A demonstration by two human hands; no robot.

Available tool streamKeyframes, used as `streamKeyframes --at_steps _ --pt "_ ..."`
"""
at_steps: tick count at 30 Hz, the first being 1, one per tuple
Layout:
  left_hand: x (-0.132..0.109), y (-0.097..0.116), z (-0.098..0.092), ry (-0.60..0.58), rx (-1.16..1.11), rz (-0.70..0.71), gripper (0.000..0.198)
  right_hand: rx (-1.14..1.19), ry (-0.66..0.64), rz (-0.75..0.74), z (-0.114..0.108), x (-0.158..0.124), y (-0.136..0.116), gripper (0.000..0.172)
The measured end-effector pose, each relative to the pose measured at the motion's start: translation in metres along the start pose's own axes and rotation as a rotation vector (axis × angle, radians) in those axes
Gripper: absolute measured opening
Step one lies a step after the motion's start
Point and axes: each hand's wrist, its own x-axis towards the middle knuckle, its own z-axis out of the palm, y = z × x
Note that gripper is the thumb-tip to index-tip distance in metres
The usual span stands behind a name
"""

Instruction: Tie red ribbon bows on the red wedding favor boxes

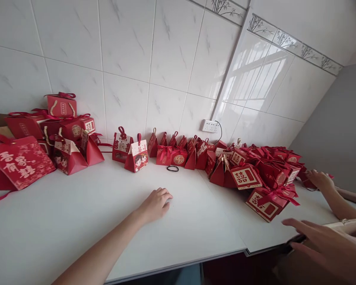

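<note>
My left hand (156, 204) rests palm down on the white table (178, 229), fingers loosely bent and thumb slightly apart, with nothing visible in it. Over the table's front edge at the right, my right hand (320, 243) hangs open, its fingers apart and somewhat blurred. Closest to it is a red gift box with a ribbon bow (268, 204), not touched by the hand. Ahead of my left hand lies a black hair tie (172, 168). Two red-and-white gift boxes with loop handles (137, 156) stand beyond it, to the left.
Red gift boxes (23, 162) are stacked at the left, and a larger heap (246, 176) covers the right. Several small triangular boxes (191, 152) line the tiled wall. A power strip (210, 126) is on the wall. Another person's hand (320, 180) reaches beside the heap.
</note>
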Motion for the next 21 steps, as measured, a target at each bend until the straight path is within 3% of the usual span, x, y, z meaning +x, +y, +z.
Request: streamKeyframes --at_steps 3,5,8,15,21 --pt "0.002 -0.001 -0.001 -0.029 -0.003 -0.002 0.026 -0.025 -0.227 -0.059 -0.011 -0.028 -0.071 0.041" --pt "0.003 -0.001 -0.002 -0.053 0.002 -0.007 0.026 -0.036 -0.298 -0.03 -0.022 -0.017 -0.111 0.052" --pt "0.004 -0.002 -0.003 -0.071 -0.002 -0.018 0.027 0.023 -0.239 0.09 -0.027 0.022 -0.143 0.063" --pt "0.003 -0.003 -0.006 -0.095 -0.02 -0.033 0.03 0.185 -0.207 0.455 0.005 0.083 -0.137 0.081" --pt "0.002 -0.001 -0.006 -0.045 -0.051 -0.013 0.029 0.275 -0.194 0.539 0.022 0.096 -0.123 0.085"
